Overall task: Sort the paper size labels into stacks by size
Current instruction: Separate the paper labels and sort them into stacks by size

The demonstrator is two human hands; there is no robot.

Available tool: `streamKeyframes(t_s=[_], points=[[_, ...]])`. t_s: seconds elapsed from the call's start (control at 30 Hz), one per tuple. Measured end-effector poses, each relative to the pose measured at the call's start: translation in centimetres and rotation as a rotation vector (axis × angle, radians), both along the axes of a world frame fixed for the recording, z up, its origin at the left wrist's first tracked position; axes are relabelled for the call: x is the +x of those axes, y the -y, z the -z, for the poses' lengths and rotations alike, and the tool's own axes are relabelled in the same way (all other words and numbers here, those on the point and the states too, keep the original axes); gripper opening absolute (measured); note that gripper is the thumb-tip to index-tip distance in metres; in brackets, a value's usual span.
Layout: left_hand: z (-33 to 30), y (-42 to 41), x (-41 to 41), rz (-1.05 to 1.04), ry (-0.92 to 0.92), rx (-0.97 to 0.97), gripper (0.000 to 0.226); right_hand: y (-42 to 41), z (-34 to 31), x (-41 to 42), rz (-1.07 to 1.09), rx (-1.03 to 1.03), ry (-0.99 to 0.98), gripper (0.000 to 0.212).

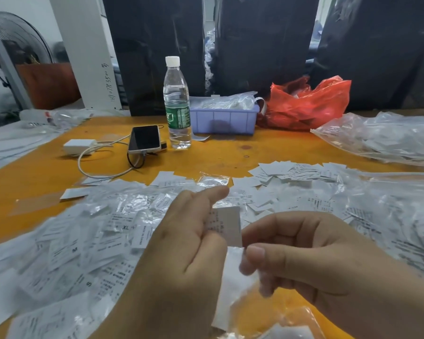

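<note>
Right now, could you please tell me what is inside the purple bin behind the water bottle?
The purple bin holds crumpled clear plastic bags with white paper pieces inside. Whatever lies deeper is covered by its wall and the bags.

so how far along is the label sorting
Early, by the look of it. Done: perhaps one loose group of labels at the far right, not a neat stack. In hand: left hand and right hand hold a label between them. Left: the mixed pile, with XL, M and S jumbled.
</note>
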State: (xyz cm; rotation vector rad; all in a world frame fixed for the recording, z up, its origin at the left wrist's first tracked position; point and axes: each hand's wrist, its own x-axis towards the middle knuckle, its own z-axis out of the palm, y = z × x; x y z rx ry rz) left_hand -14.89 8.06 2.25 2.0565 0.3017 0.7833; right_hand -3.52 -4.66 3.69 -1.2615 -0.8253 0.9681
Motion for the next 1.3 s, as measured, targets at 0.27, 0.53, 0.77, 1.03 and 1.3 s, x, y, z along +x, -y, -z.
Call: streamKeyframes(t_s=[0.27,0.53,0.77,1.03,1.3], points=[[1.2,1.1,1.1,-0.008,0.019,-0.251,0.012,0.5,0.7,0.1,0.16,-0.005,0.168,0.02],[1.7,0.5,1.7,-0.032,-0.019,-0.175,0.016,0.6,1.7,0.2,0.256,-0.082,0.464,0.02],[1.5,0.4,1.5,-0.036,0.029,-0.175,0.008,0.6,2.0,0.6,0.266,-0.033,0.469,0.024],[1.1,-0.1,1.1,0.113,-0.074,-0.235,0.03,0.2,2.0,0.7,0.187,0.093,0.322,0.049],[0.9,-0.4,0.8,0.173,-0.078,-0.229,0.021,0.1,1.1,0.5,0.293,0.15,0.38,0.018]])
